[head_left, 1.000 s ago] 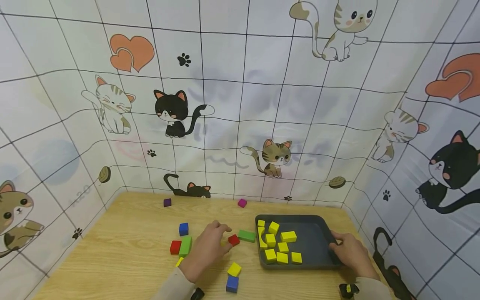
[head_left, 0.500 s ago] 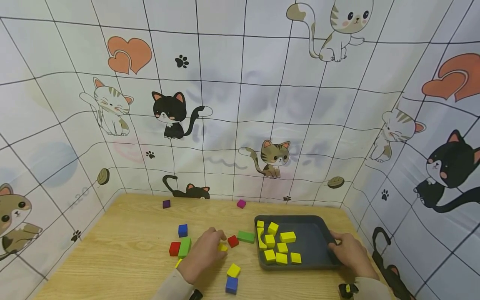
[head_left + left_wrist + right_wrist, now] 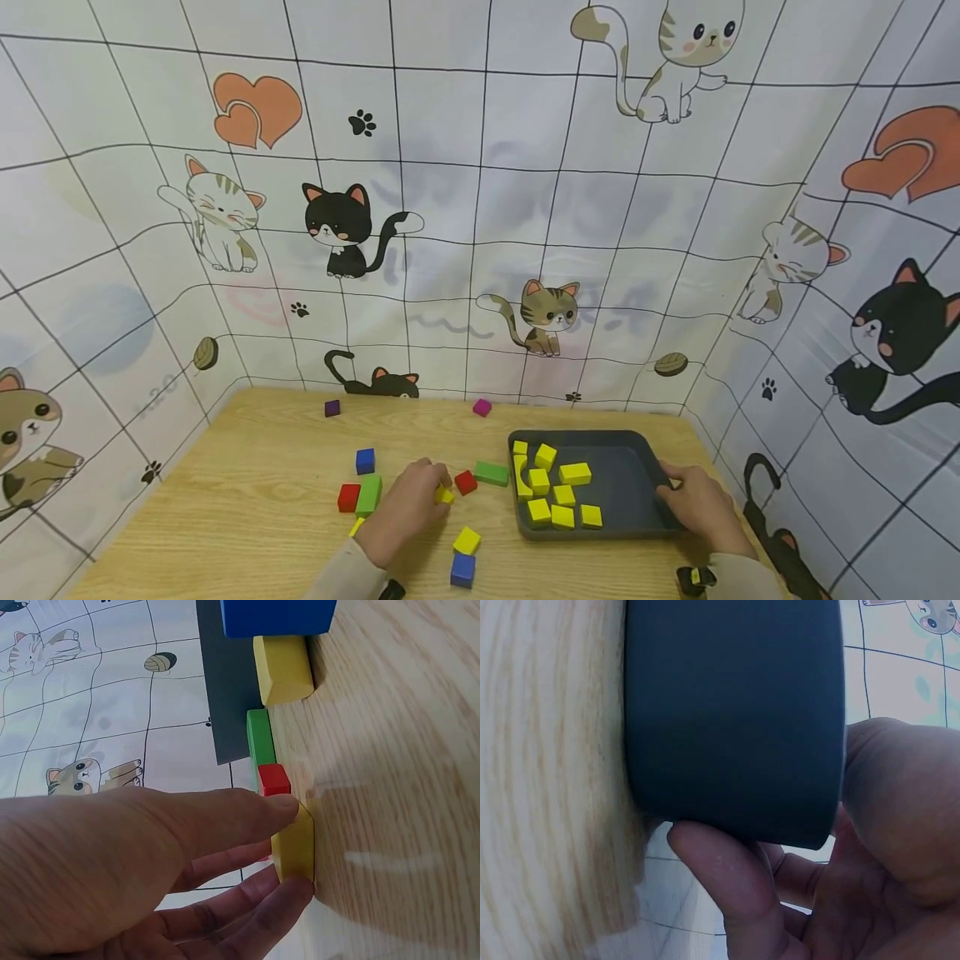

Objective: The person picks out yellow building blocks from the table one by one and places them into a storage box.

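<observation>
My left hand (image 3: pixel 405 508) is low over the table, pinching a yellow block (image 3: pixel 295 847) between thumb and fingertips in the left wrist view. A red block (image 3: pixel 466 482) lies just past those fingertips, followed by a long green block (image 3: pixel 492 473). On the right, my right hand (image 3: pixel 703 504) grips the side rim of a dark grey tray (image 3: pixel 633 479). The right wrist view shows its thumb over the rim and a finger against the tray's outer wall. Several yellow blocks (image 3: pixel 539 481) lie in the tray, mostly toward its left side.
Nearer me, a yellow block (image 3: pixel 467 541) touches a blue block (image 3: pixel 462 571). Left of my left hand lie a red block (image 3: pixel 348 497), a green block (image 3: pixel 368 495) and a blue block (image 3: pixel 365 461). A purple cube (image 3: pixel 332 408) and a magenta cube (image 3: pixel 482 407) lie near the back wall.
My left hand has lowered slightly and its fingers have come together on the yellow block, which now shows beside them. The right hand and tray have stayed in place.
</observation>
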The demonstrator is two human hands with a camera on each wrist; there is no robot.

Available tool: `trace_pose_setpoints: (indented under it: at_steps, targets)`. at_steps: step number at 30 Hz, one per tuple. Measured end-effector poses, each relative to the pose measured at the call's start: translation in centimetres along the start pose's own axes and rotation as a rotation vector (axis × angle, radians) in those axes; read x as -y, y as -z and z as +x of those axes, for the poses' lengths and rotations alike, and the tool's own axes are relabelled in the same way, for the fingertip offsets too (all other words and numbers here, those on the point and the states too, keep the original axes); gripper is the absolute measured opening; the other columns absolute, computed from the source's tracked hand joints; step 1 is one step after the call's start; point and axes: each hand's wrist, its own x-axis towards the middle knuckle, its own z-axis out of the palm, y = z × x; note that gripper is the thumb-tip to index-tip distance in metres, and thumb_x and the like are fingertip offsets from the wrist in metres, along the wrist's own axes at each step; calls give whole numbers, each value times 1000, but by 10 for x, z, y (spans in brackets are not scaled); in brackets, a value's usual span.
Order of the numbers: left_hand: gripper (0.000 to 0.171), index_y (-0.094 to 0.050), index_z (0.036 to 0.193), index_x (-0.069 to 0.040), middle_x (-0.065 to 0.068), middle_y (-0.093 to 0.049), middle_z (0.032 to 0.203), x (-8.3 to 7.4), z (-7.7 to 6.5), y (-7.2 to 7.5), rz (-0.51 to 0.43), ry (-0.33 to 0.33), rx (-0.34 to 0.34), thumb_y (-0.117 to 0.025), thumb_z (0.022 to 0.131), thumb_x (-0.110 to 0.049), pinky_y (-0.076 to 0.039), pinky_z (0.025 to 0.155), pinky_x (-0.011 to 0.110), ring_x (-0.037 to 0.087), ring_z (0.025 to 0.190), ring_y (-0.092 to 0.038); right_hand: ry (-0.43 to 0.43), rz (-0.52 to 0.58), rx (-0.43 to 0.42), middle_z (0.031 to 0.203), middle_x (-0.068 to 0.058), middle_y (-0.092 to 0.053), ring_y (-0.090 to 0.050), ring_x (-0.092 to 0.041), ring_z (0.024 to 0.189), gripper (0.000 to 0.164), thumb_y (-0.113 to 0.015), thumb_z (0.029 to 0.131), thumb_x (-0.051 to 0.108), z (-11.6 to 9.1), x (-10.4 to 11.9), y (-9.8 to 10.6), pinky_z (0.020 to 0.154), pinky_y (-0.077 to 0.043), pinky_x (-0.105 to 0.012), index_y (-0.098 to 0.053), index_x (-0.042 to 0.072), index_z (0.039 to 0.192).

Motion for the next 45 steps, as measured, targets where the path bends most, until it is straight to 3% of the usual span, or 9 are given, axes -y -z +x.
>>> trace_pose_setpoints:
  at_steps: [14, 21, 26, 33, 40, 45]
  targets:
    - [26, -72, 102, -6, 2, -61, 92, 0, 0, -1, 0, 4, 3, -84, 79, -6, -55, 75, 31, 16, 81, -54, -19, -4, 0, 126, -29, -61, -59, -49, 110, 56, -69, 93, 25, 1, 0, -1, 84, -38, -72, -54, 8, 143]
    - [28, -73, 104, -3, 5, -61, 93, -2, -3, 3, 12, -25, -45, -83, 78, -4, -55, 72, 30, 14, 79, -56, -8, 11, 21, 122, -27, -64, -68, -30, 86, 56, -68, 94, 26, -2, 4, 1, 79, -42, -68, -52, 9, 145]
    - [28, -73, 105, -4, 5, -62, 94, -6, -1, 5, 22, -47, -66, -83, 79, -5, -55, 74, 30, 14, 81, -57, -7, 1, 26, 126, -29, -61, -67, -32, 88, 56, -68, 95, 26, -2, 3, 2, 72, -46, -58, -52, 9, 145]
    - [27, -72, 105, -6, 4, -60, 95, -15, 2, 6, 29, -46, -69, -82, 80, -6, -55, 76, 32, 16, 83, -56, -9, 14, 35, 126, -30, -61, -61, -17, 69, 56, -68, 95, 26, -2, 2, 1, 63, -45, -45, -51, 8, 145]
    - [26, -71, 106, -7, 3, -60, 98, -26, 6, 6, 3, -48, -81, -82, 82, -6, -54, 76, 30, 14, 83, -55, -3, 10, 33, 125, -29, -62, -63, -21, 77, 56, -68, 95, 27, -1, 1, 2, 63, -45, -45, -52, 8, 145]
    - [29, -71, 109, -7, 3, -59, 98, -37, 13, 0, 0, -92, -96, -80, 82, -5, -53, 74, 25, 12, 82, -54, 2, 7, 30, 122, -26, -64, -63, -20, 77, 55, -68, 95, 26, 1, 0, 3, 63, -46, -47, -52, 8, 144]
